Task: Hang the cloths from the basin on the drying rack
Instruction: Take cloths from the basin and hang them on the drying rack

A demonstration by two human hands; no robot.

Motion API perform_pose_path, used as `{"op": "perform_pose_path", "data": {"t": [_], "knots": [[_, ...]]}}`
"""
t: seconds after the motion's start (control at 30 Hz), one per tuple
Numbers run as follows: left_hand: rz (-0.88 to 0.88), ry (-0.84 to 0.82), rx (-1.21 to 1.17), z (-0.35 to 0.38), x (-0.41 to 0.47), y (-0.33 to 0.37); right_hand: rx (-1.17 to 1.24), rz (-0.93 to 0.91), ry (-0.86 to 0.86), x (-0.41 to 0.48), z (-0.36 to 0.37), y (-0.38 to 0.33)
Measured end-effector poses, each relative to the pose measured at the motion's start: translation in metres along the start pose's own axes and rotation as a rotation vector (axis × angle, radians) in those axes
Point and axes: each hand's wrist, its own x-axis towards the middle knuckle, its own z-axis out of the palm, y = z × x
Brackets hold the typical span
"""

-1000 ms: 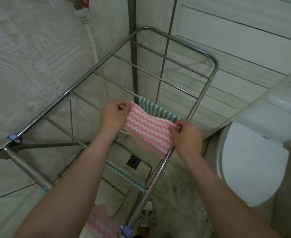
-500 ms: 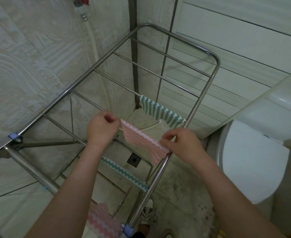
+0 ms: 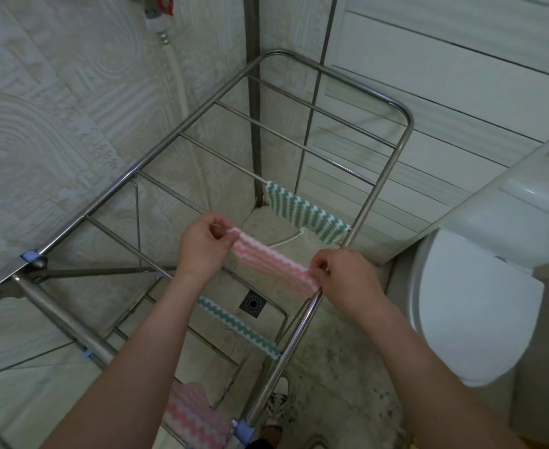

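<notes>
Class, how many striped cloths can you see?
4: far green cloth on a rod; held pink cloth between left hand and right hand; near green cloth below; bottom pink cloth at picture's edge. Others may be hidden.

Both hands [image 3: 203, 251] [image 3: 347, 280] pinch pink cloth [image 3: 274, 265] ends on rack [image 3: 376, 202] rod.
</notes>
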Motion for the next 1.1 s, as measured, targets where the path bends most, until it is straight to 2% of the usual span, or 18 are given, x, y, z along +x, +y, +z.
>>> {"op": "perform_pose_path", "data": {"t": [0.17,0.27,0.4,0.5,0.73,0.93,1.0,1.1], "knots": [[0.133,0.029,0.167,-0.001,0.001,0.003,0.003,-0.023,0.058,-0.003,0.001,0.001],[0.314,0.067,0.316,-0.001,-0.001,0.000,-0.028,-0.070,0.020,-0.007,0.001,-0.001],[0.514,-0.114,0.405,0.004,-0.008,-0.006,-0.108,-0.096,0.018,-0.014,0.004,-0.003],[0.586,-0.123,0.409,0.005,-0.008,-0.008,-0.179,-0.123,0.043,-0.014,0.007,-0.006],[0.586,-0.154,0.476,0.006,-0.005,0.003,-0.217,-0.147,0.075,-0.020,0.013,-0.004],[0.513,-0.212,0.580,0.010,-0.009,0.016,0.088,-0.094,0.121,-0.040,0.003,0.012],[0.491,-0.187,0.540,0.014,-0.013,0.021,0.173,-0.040,0.157,-0.049,-0.004,0.019],[0.551,-0.176,0.419,0.034,-0.032,0.043,0.253,0.048,0.230,-0.073,-0.019,0.038]]}}
